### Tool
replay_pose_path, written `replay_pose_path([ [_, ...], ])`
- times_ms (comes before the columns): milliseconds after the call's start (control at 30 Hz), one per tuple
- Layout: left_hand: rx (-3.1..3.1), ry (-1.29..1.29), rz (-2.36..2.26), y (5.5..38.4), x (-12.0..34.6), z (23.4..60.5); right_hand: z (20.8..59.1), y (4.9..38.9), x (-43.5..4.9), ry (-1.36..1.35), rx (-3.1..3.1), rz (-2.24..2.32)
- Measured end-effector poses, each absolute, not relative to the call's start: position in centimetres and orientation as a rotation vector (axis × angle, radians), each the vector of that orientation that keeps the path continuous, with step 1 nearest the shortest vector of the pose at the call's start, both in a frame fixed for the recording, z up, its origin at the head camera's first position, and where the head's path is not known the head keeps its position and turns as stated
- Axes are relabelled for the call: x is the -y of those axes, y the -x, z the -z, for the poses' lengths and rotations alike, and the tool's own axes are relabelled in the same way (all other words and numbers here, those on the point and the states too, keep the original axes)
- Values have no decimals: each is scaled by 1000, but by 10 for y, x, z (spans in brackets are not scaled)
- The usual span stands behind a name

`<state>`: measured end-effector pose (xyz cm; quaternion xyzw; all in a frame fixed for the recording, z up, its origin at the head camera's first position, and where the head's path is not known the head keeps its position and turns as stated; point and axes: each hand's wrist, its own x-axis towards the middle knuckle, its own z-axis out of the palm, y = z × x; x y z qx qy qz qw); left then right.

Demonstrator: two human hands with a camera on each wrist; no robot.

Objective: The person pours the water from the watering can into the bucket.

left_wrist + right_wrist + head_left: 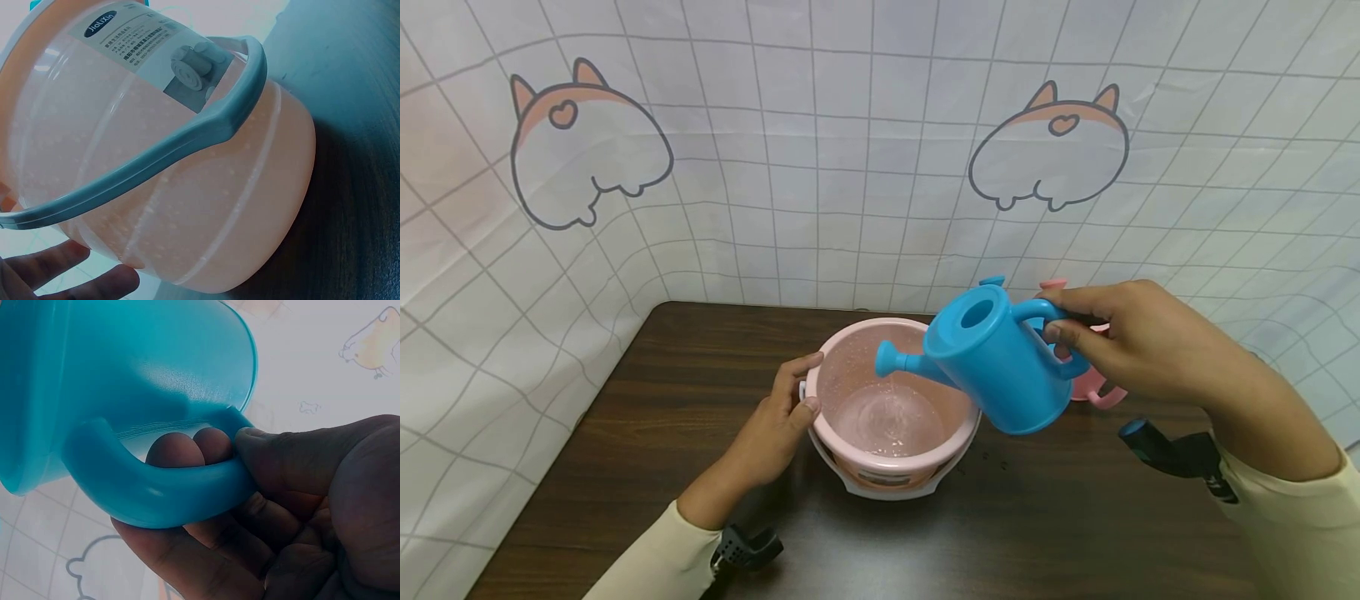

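Note:
A pink bucket (880,463) stands on the table with rippled water (880,421) inside. On the left side of its rim my left hand (772,433) holds on with thumb and forefinger; other fingers (100,284) lie along the outer wall. The grey-looking bail handle (187,140) hangs down the bucket's side. My right hand (1138,337) grips the handle of a blue watering can (1000,367), fingers curled through the loop and thumb on top. The can is tilted left, its spout head (887,358) over the bucket, with faint drops below it.
A pink watering can (1105,396) stands behind my right hand, mostly hidden. A blue item (992,281) shows behind the raised can. Small drops (992,460) lie on the dark wooden table (700,375). A white gridded cloth (850,167) hangs behind and beside it.

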<state>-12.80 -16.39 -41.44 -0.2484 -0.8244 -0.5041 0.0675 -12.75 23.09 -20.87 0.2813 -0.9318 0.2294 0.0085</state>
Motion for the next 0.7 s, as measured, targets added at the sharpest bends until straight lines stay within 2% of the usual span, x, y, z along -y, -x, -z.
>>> replay_pose_path([
  [700, 2496, 738, 1509, 129, 165, 415, 206, 128, -229, -879, 2927, -736],
])
